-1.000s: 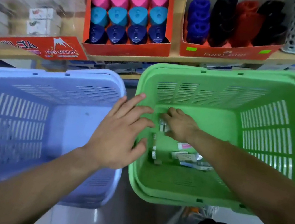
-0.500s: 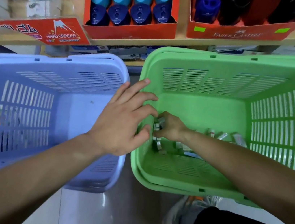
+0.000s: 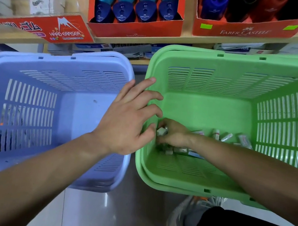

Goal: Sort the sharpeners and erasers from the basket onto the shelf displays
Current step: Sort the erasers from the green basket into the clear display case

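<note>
My right hand (image 3: 173, 135) reaches down into the green basket (image 3: 211, 110) and its curled fingers hold a small white eraser (image 3: 161, 131) near the left wall. Several more wrapped erasers (image 3: 225, 138) lie loose on the basket floor, some under my hand. My left hand (image 3: 130, 118) hovers over the green basket's left rim with fingers spread and slightly bent, holding nothing. On the shelf above, an orange display box (image 3: 135, 28) holds pink, light blue and dark blue sharpeners (image 3: 145, 12).
A blue basket (image 3: 34, 116) stands to the left, touching the green one. A second orange display box (image 3: 247, 31) holds blue, black and red sharpeners. A red eraser box (image 3: 41, 28) sits on the shelf at left. My shoe (image 3: 185, 217) is below the green basket.
My right hand has slid toward the basket's left wall and closed on a white eraser. The view has tilted down, and the left hand stays over the rim.
</note>
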{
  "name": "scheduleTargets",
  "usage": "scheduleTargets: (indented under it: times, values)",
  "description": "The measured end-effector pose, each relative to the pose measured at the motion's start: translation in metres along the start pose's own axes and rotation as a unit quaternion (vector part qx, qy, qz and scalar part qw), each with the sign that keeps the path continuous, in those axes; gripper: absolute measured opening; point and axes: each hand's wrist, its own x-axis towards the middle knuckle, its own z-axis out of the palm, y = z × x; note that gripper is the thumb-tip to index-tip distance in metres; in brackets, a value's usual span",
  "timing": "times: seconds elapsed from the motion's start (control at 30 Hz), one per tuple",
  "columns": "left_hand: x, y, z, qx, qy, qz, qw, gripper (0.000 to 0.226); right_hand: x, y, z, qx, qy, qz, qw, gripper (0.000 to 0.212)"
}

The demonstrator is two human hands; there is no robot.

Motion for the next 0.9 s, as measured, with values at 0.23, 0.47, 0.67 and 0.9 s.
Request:
scheduleTargets:
  times: [0.23,0.47,0.67,0.9]
  values:
    - [0.0,-0.002,0.002,-0.004,0.007,0.003,1.0,0.031,-0.007,0.004,-0.045,-0.139,-0.069,-0.015,0.988,0.033]
    - [-0.001,-0.002,0.002,-0.001,0.008,0.005,1.0,0.031,-0.014,0.016,-0.012,-0.195,-0.1,-0.035,0.975,0.034]
    - [-0.001,-0.003,0.001,0.002,0.008,0.006,1.0,0.03,-0.014,0.011,-0.008,-0.116,-0.146,0.01,0.982,0.045]
    - [0.0,-0.002,0.002,0.003,0.009,0.007,1.0,0.03,-0.027,0.021,-0.034,-0.183,-0.114,0.003,0.977,0.033]
